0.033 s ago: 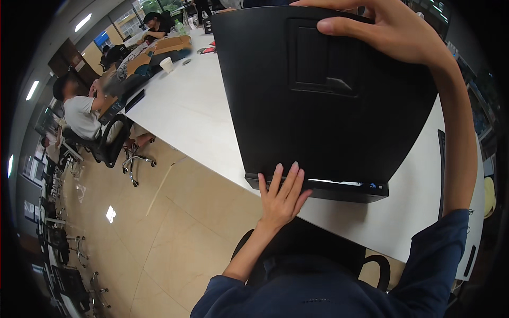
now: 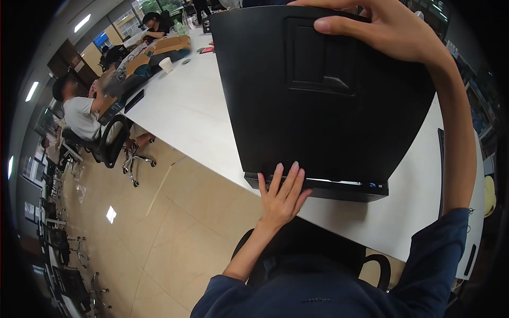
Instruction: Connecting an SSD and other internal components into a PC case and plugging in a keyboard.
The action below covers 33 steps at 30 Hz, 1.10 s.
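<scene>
Fingers of my right hand (image 2: 397, 32) grasp the upper edge of a black side panel (image 2: 328, 127), thumb laid across its near face; those behind the edge are mostly hidden. My left hand (image 2: 281, 204) lies spread and unclenched, fingertips touching the panel's lower margin. The panel stands tilted above the low front of a black computer case (image 2: 344, 194), on the white desk (image 2: 185, 95); a bright slit shows between them, near small ports (image 2: 375, 185). Judged by eye, the panel is stiff and moderately light for its breadth, its smooth face apt to slip. Opposite edges should give me the surest hold; the shallow rectangular recess (image 2: 321, 58) may offer purchase, whereas the ports seem too delicate to press.
</scene>
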Each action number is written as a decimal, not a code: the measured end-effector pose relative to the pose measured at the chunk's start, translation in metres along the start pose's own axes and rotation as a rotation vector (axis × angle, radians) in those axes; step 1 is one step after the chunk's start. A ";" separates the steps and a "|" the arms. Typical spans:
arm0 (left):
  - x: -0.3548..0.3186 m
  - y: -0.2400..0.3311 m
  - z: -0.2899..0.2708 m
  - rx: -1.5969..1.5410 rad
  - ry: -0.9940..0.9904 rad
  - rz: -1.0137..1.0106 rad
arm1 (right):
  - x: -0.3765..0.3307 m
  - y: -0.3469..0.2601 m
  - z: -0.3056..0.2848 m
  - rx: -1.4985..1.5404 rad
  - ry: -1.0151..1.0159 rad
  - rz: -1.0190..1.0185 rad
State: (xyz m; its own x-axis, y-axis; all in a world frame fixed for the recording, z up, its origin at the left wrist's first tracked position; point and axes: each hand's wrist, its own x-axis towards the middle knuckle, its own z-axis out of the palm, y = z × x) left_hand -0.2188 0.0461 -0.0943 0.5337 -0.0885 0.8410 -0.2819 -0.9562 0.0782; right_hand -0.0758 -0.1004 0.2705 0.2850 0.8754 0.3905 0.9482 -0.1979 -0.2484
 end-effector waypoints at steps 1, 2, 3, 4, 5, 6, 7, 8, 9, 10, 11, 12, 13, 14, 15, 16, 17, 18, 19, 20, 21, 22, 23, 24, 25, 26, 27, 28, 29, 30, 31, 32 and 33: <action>-0.002 -0.002 -0.002 0.038 -0.004 0.014 | 0.008 0.019 0.010 0.041 -0.005 0.016; 0.000 0.000 0.000 0.026 -0.003 0.019 | 0.005 0.018 0.006 0.033 -0.004 0.028; 0.002 0.002 0.001 0.019 -0.015 0.033 | 0.004 0.015 0.000 0.040 -0.035 0.028; 0.005 0.004 0.003 0.012 -0.026 0.048 | 0.002 0.012 -0.004 0.046 -0.066 0.028; 0.004 0.004 0.000 0.014 -0.036 0.044 | 0.004 0.017 0.000 0.057 -0.068 0.029; 0.005 0.004 -0.002 0.016 -0.042 0.030 | 0.007 0.024 0.005 0.039 -0.060 0.016; 0.004 0.004 -0.004 0.018 -0.046 0.016 | 0.009 0.031 0.009 0.020 -0.051 0.002; 0.005 0.005 -0.005 0.007 -0.047 0.018 | 0.010 0.034 0.010 0.016 -0.053 0.013; 0.006 0.006 -0.007 0.013 -0.056 0.021 | 0.010 0.037 0.009 0.012 -0.063 0.038; 0.006 0.006 -0.008 0.019 -0.064 0.024 | 0.009 0.039 0.009 0.006 -0.073 0.063; 0.007 0.005 -0.008 0.017 -0.060 0.025 | 0.008 0.040 0.009 0.006 -0.074 0.071; 0.006 0.005 -0.008 0.010 -0.063 0.025 | 0.007 0.040 0.008 0.021 -0.080 0.019; 0.005 0.004 -0.006 0.016 -0.053 0.033 | 0.006 0.041 0.008 0.037 -0.086 -0.034; 0.005 0.005 -0.005 0.021 -0.043 0.041 | 0.006 0.041 0.007 0.036 -0.089 -0.026; 0.005 0.005 -0.005 0.013 -0.045 0.039 | 0.006 0.043 0.007 0.049 -0.103 -0.021; 0.004 0.004 -0.004 0.021 -0.036 0.042 | 0.006 0.043 0.006 0.063 -0.117 -0.016; 0.004 0.004 -0.004 0.027 -0.026 0.044 | 0.004 0.040 0.006 0.061 -0.123 -0.008; 0.004 0.004 -0.003 0.018 -0.027 0.041 | 0.001 0.035 0.006 0.102 -0.123 -0.006; 0.003 0.003 -0.004 0.032 -0.034 0.041 | -0.001 0.032 0.007 0.143 -0.123 -0.003; 0.004 0.003 -0.002 0.041 -0.039 0.047 | -0.002 0.037 0.010 0.135 -0.127 0.011; 0.002 0.002 0.000 0.054 -0.040 0.048 | 0.001 0.044 0.016 0.052 -0.080 0.031; 0.001 0.003 0.001 0.043 -0.042 0.048 | 0.002 0.050 0.020 -0.030 -0.034 0.051; -0.001 0.003 0.002 0.049 -0.041 0.017 | 0.002 0.045 0.022 -0.080 0.000 0.065; -0.002 0.002 0.003 0.057 -0.040 -0.013 | 0.003 0.046 0.023 -0.080 -0.002 0.072; -0.002 0.001 0.004 0.064 -0.054 -0.016 | 0.004 0.048 0.025 -0.096 0.004 0.087; -0.003 0.000 0.005 0.056 -0.060 -0.012 | 0.004 0.048 0.027 -0.111 0.010 0.105; -0.003 -0.001 0.006 0.069 -0.044 -0.008 | 0.003 0.047 0.027 -0.109 0.011 0.114; -0.003 -0.002 0.007 0.082 -0.029 -0.004 | 0.003 0.046 0.025 -0.086 -0.012 0.110; 0.005 0.004 0.012 0.053 -0.007 -0.003 | -0.005 0.041 0.011 -0.094 -0.032 0.128; 0.006 0.005 0.013 0.039 -0.009 0.008 | -0.008 0.039 0.008 -0.079 -0.052 0.131; 0.007 0.006 0.013 0.033 -0.005 -0.007 | 0.002 0.059 0.018 -0.159 -0.010 0.171; 0.006 0.003 0.010 0.039 -0.008 -0.027 | 0.005 0.067 0.025 -0.156 -0.005 0.177; 0.005 0.001 0.007 0.034 -0.016 -0.039 | 0.008 0.070 0.029 -0.143 -0.008 0.191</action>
State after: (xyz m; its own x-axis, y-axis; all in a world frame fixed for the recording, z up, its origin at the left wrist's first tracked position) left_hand -0.2111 0.0431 -0.0938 0.5561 -0.0552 0.8293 -0.2332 -0.9681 0.0920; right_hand -0.0111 -0.0949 0.2306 0.4603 0.8194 0.3417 0.8877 -0.4202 -0.1883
